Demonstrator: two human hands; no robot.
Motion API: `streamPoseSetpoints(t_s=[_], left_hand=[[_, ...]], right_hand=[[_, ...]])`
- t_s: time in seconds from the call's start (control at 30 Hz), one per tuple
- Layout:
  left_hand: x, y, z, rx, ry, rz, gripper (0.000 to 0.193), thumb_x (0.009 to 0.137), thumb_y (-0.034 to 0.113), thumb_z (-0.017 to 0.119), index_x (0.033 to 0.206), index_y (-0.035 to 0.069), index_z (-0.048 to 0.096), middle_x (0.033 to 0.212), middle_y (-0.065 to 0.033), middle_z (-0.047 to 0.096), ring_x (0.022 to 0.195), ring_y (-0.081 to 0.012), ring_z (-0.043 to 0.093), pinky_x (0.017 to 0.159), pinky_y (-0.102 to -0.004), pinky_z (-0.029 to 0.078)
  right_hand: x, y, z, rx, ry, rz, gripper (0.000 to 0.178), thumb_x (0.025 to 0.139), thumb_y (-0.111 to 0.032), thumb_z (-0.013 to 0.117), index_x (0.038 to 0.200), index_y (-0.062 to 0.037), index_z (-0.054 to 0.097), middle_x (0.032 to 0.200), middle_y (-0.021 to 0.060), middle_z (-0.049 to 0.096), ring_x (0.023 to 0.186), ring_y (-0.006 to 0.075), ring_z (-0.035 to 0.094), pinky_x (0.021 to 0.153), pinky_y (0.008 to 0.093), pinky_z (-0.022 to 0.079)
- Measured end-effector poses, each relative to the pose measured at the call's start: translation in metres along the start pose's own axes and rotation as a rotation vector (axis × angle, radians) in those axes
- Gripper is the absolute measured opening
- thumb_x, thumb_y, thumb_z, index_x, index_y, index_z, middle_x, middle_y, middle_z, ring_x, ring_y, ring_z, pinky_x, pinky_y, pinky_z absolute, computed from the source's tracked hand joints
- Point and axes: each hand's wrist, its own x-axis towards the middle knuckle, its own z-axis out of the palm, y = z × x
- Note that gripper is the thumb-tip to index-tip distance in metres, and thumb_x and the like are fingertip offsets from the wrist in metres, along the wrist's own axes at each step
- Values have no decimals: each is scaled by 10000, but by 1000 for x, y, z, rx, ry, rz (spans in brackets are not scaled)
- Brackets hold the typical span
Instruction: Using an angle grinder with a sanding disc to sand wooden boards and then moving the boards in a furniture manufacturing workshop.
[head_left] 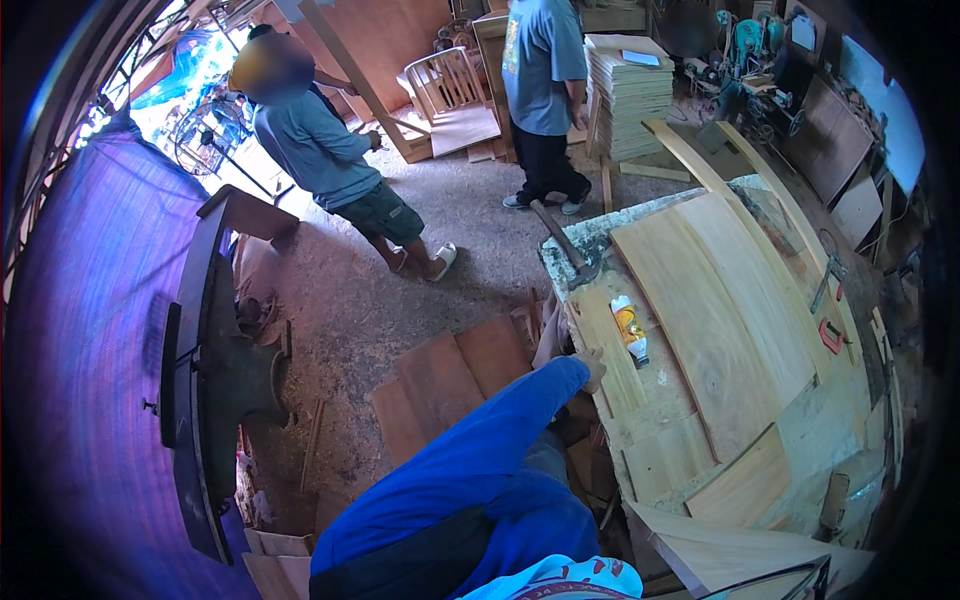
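Note:
My left arm, in a blue sleeve, reaches across to the near-left edge of a workbench [668, 380]. At its end my left hand [593, 370] rests at the edge of a narrow pale board [612, 365]; its fingers show only in part and look stretched out. Just right of it a white and yellow bottle [630, 328] lies on its side. Beyond, a hammer [567, 245] lies at the bench corner. A wide pale wood panel [715, 310] covers the middle of the bench. My right hand is not in view.
A red clamp [830, 337] sits by the bench's right side, near long curved wood strips [765, 175]. Brown boards [450, 372] lean on the floor left of my arm. A dark machine [205, 370] stands at left. Two people [320, 150] stand across the floor, near stacked panels [628, 95].

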Motion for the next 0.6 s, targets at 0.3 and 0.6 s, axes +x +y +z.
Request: streamPoseSetpoints(t_s=[0.3, 0.6], left_hand=[[5, -4, 3, -17, 16, 7, 524, 761, 155, 604, 1272, 45, 634, 1602, -313, 164, 1454, -466, 269, 1171, -500, 327], [5, -2, 4, 14, 10, 29, 529, 780, 190, 613, 1289, 48, 627, 1591, -317, 193, 1438, -475, 295, 1168, -503, 331]], right_hand=[[1, -20, 10, -57, 15, 97, 494, 965, -247, 649, 1371, 23, 567, 1104, 184, 595, 805, 226, 572, 641, 314, 536], [12, -22, 16, 18, -77, 167, 453, 978, -218, 571, 1365, 16, 553, 1235, 190, 538, 937, 236, 555, 759, 334, 501]])
